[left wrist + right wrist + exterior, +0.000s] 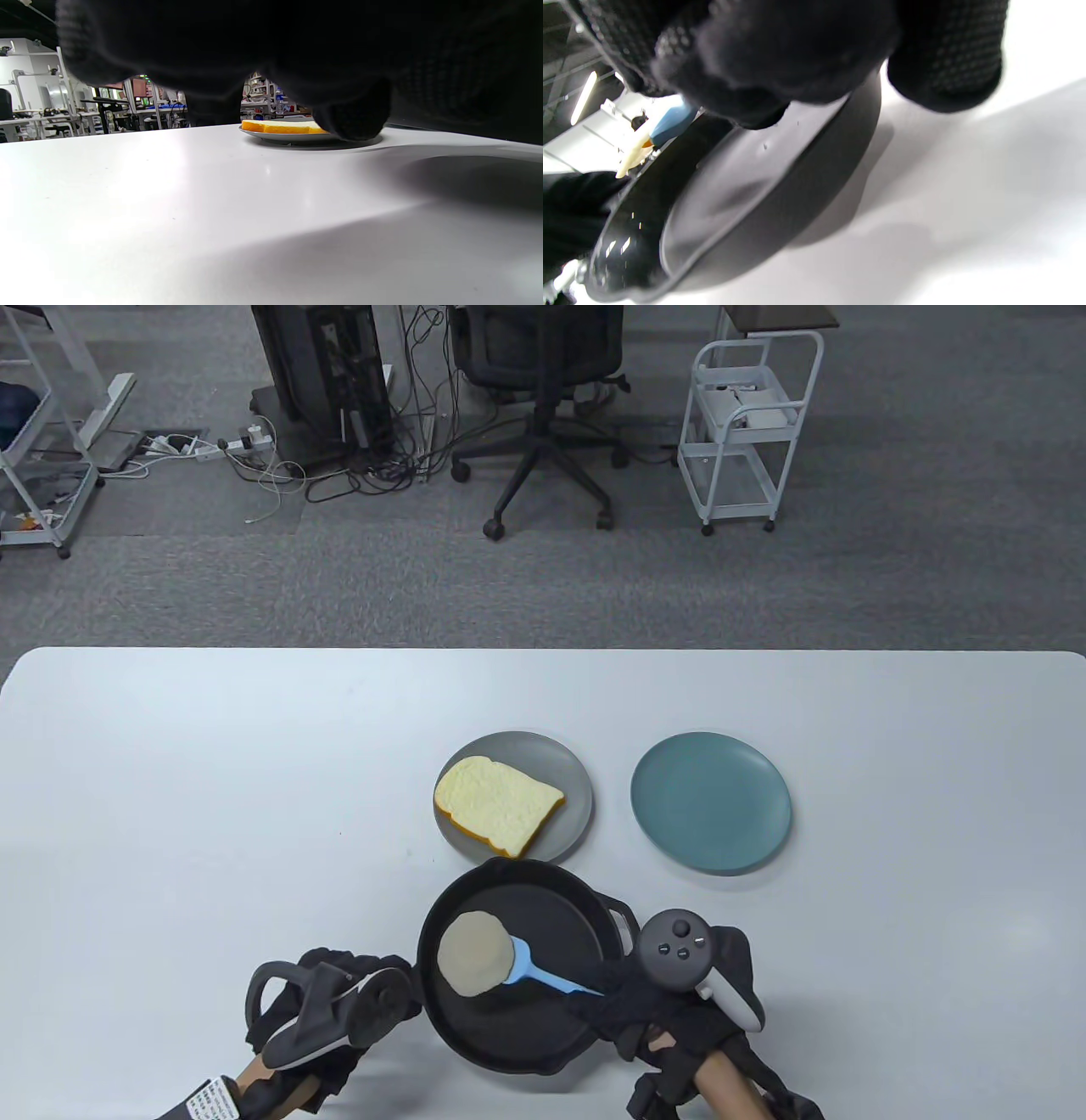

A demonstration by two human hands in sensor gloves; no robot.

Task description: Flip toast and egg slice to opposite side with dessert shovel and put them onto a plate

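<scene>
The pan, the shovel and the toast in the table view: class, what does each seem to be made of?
Pan: probably coated metal, black with glossy glints on its rim. Dessert shovel: likely plastic or silicone, uniform matte light blue. Toast: looks like a foam replica, with an evenly porous pale face and orange crust.

You're showing a white label (209, 1099) on the cuff of your left hand (327, 1005), and it's carrying lines of small black print, but none of it is resolving into words. The buttons on the right-hand tracker (679, 948) are showing tiny marks too small to read. Nothing else is giving any readable text.
</scene>
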